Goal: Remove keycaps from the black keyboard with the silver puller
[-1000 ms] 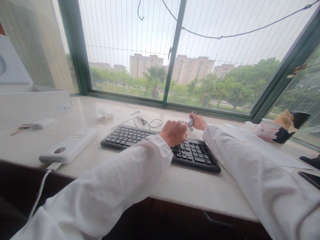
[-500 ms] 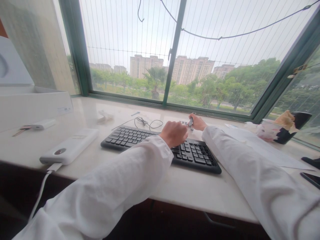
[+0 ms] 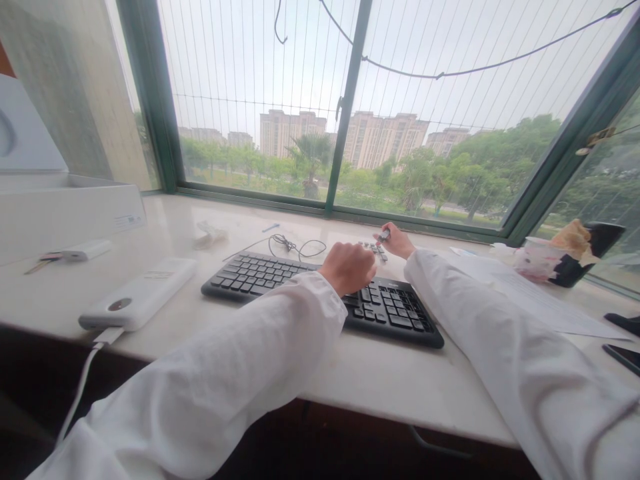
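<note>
A black keyboard [image 3: 395, 312] lies on the white worktop, with keys at its right end looking darker and gappy. My left hand [image 3: 348, 268] is closed in a fist shape above its middle right part; whatever its fingers hold is hidden from view. Just beyond the keyboard's back edge, my right hand [image 3: 399, 241] pinches a small dark grey object [image 3: 384, 235], too small to name. Beneath and beside that hand, several loose keycaps [image 3: 373, 249] are spread on the worktop.
Behind the keyboard sits a coiled black cable [image 3: 286, 243]. To the left are a white power bank [image 3: 145, 293] with a plugged cable, a white box [image 3: 70, 213] and a crumpled wrapper [image 3: 211, 233]. Papers [image 3: 515, 293], a cup [image 3: 537, 259] and a phone [image 3: 625, 357] lie right.
My right hand has lifted slightly, and the object in it has turned, showing less of its length. More loose keycaps show below it. My left hand stays nearly still.
</note>
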Available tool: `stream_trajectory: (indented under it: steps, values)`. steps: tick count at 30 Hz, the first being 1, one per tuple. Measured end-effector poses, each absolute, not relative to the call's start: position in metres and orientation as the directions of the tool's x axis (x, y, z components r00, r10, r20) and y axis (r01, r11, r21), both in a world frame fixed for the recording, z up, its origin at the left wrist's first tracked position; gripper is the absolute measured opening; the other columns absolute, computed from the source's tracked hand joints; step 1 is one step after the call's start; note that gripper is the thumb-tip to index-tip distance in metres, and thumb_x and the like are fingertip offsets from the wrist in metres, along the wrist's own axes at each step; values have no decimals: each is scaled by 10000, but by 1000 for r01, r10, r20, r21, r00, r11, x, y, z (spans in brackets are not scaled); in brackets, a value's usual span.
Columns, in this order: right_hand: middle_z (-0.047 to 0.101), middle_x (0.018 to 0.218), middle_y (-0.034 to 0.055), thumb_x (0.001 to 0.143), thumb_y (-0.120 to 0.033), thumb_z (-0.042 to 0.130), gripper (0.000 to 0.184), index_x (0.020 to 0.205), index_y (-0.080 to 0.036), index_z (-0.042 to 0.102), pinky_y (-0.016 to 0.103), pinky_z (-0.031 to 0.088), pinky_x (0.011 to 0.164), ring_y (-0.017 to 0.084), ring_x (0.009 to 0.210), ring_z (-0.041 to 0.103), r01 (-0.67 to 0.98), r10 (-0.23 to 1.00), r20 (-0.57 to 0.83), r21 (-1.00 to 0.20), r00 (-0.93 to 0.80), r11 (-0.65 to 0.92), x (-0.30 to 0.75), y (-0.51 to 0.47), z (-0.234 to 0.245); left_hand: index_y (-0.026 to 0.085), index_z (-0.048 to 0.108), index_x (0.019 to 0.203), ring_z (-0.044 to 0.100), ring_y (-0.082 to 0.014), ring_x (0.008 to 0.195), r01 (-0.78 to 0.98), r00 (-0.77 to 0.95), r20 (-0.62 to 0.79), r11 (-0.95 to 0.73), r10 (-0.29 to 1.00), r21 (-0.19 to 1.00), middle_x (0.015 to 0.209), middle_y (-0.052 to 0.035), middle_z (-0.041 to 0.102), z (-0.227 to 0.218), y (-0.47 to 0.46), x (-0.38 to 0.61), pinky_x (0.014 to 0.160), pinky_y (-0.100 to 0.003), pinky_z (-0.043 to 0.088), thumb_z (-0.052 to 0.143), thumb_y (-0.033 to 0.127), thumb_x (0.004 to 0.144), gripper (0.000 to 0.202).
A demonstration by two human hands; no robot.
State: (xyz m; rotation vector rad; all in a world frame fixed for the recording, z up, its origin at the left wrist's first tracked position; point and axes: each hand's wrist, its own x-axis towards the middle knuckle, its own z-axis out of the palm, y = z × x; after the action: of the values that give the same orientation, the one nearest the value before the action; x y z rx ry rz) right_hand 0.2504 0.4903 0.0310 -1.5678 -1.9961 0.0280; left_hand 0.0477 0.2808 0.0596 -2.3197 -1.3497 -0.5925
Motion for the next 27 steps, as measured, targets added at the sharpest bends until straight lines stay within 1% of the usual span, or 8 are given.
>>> stream_trajectory:
  steps: [5,8,12,15,17,19,23,27]
  values:
    - [744,797,58,865,-316,571,190,1010,-223,491,283,418,712,214,832,660,850,904,416,-436,-100,294,245,481,34,133,752,883,697,-282,780,880,446,537,-460,716,-118,774,-139,703,60,280,48,644,-342,480,481,348,913,348]
    - [752,824,72,907,-297,509,217,1098,-198,477,285,419,708,219,864,658,837,906,418,-468,-74,284,244,473,38,128,753,900,695,-284,789,882,444,532,-457,721,-115,777,-145,701,61,280,47,652,-345,475,480,353,916,354]
    - [756,829,79,948,-377,463,315,1180,-165,473,287,413,687,221,830,652,824,910,406,-487,-81,291,248,452,49,128,753,867,686,-275,778,881,444,523,-460,727,-108,757,-144,694,63,279,46,653,-338,459,483,359,920,359]
    - [751,794,60,960,-512,413,397,1093,-181,586,285,410,687,204,771,648,812,906,406,-483,-123,327,257,423,61,145,743,777,665,-245,704,852,490,504,-512,711,-107,716,-121,687,63,276,48,629,-323,431,491,388,921,378]
    - [747,810,82,951,-604,363,541,911,-170,683,292,409,706,209,800,650,787,877,451,-476,-164,392,266,398,68,160,732,734,643,-220,656,814,543,492,-571,681,-108,696,-99,686,62,273,50,604,-310,403,493,414,924,397]
    - [745,877,90,939,-648,344,639,732,-163,704,294,405,722,194,787,639,763,834,516,-454,-197,461,275,373,73,177,728,730,629,-199,640,775,583,489,-625,649,-96,700,-76,692,61,270,54,578,-296,366,486,443,930,412]
    - [696,719,47,906,-664,417,594,821,-172,739,274,381,602,137,596,540,667,820,548,-550,-167,503,293,332,72,219,741,810,630,-177,674,703,649,468,-708,600,-67,795,-28,720,58,261,61,532,-279,290,492,513,921,402]
    - [643,621,25,899,-578,512,455,850,-161,686,249,374,546,119,554,501,496,851,491,-701,-187,513,302,305,60,249,740,909,644,-169,712,649,712,416,-756,566,-84,909,6,726,54,253,66,515,-274,245,508,579,896,404]
